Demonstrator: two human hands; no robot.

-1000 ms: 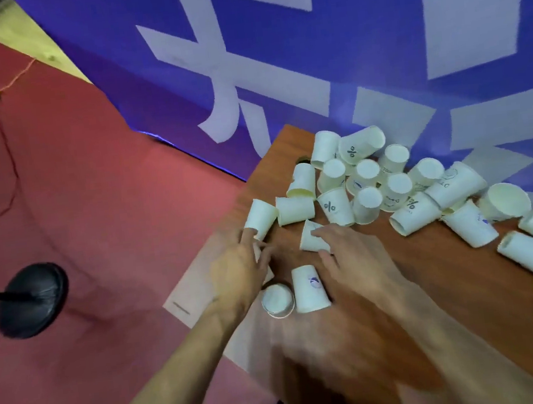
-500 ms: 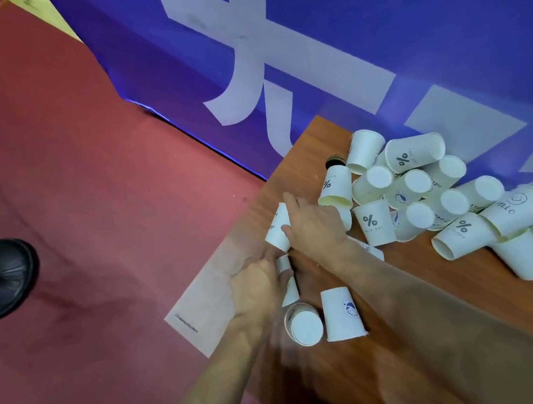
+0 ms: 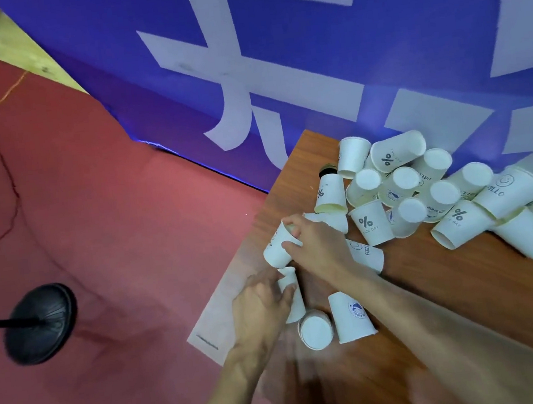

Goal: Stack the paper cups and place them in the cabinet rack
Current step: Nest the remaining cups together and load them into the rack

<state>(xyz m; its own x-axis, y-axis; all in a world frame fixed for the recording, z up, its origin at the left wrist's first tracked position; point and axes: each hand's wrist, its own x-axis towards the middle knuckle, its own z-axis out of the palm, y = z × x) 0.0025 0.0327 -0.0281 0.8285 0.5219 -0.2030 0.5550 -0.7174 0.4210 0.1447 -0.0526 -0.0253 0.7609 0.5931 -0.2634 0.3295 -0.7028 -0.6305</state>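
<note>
One cup [image 3: 298, 307] in left hand [image 3: 259, 312], tilted cup [image 3: 276, 252] in right hand [image 3: 319, 250]

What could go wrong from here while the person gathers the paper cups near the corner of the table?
1. The right hand grips a white paper cup close to the edge of the brown wooden table; if it slips, it may fall onto the red floor.
2. The left hand holds a second white paper cup; its wrist could knock the upside-down white cup beside it.
3. The heaped white cups may roll.
</note>
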